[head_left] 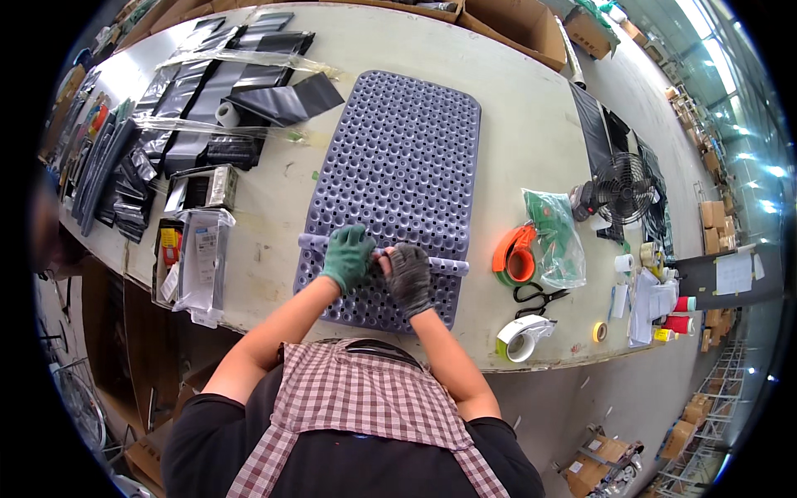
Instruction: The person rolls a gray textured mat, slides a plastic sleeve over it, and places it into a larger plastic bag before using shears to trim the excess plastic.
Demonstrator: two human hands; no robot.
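A grey-purple bath mat (407,149), covered with round suction cups, lies lengthwise on the table in front of me. Across its near part runs a narrow roll of the same material (449,266); whether it belongs to this mat or to another one on top, I cannot tell. My left hand (349,259), in a green glove, is closed on the middle of the roll. Beside it, my right hand (407,277), in a dark grey glove with bare fingertips showing, also grips the roll. The two hands nearly touch, and what lies between their fingers is partly hidden.
Right of the mat are an orange tape dispenser (515,256), a plastic bag with green contents (554,232), black scissors (540,299), a white tape roll (521,342) and a black fan (623,189). Leftward stand clear plastic boxes (202,257) and black plastic bags (199,91). Cardboard boxes (515,29) line the far edge.
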